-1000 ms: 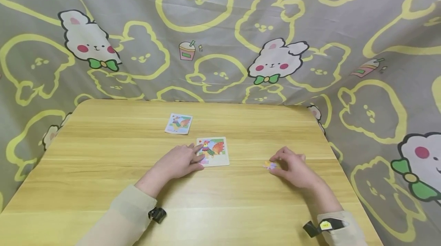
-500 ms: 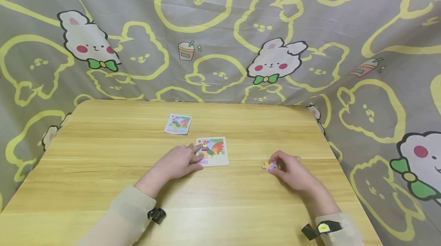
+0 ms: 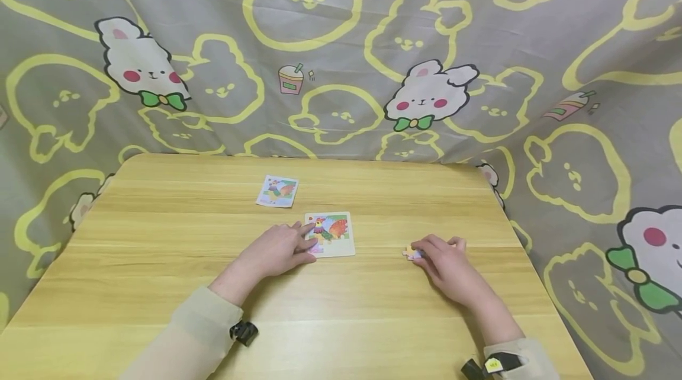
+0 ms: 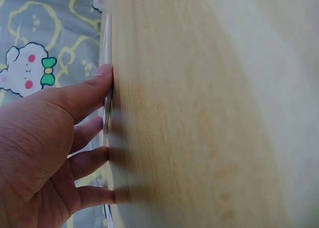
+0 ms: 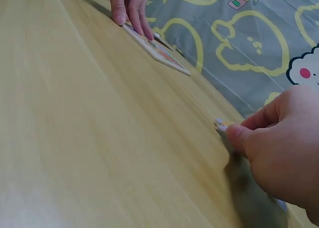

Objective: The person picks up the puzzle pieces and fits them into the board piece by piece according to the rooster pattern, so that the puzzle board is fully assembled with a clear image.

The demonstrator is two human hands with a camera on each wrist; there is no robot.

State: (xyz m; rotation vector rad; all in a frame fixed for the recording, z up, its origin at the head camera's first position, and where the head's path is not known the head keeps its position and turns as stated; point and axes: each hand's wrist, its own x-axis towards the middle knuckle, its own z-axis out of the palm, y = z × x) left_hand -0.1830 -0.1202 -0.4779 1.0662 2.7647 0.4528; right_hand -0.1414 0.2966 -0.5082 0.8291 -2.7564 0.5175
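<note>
A small square jigsaw puzzle board (image 3: 342,248) with a colourful rooster picture lies flat on the table; its lower right part is bare white. My left hand (image 3: 274,250) rests at the board's left side, fingertips on the picture and thumb at the near edge. In the left wrist view, that hand's fingers (image 4: 92,156) are spread along the thin board edge. To the right of the board, my right hand (image 3: 444,264) pinches a yellow and lilac puzzle piece (image 3: 410,252) between thumb and fingers, low over the table. The fingers partly hide the piece.
A printed rooster card (image 3: 277,192) lies behind the board, to its left. The wooden table (image 3: 330,321) ends at a grey curtain (image 3: 330,60) with rabbit outlines, hanging at the back and sides. Bare wood lies between the board and my right hand.
My right hand has turned and drawn slightly left with the puzzle piece, its fingers now covering more of it from above. The left hand and the board have stayed put.
</note>
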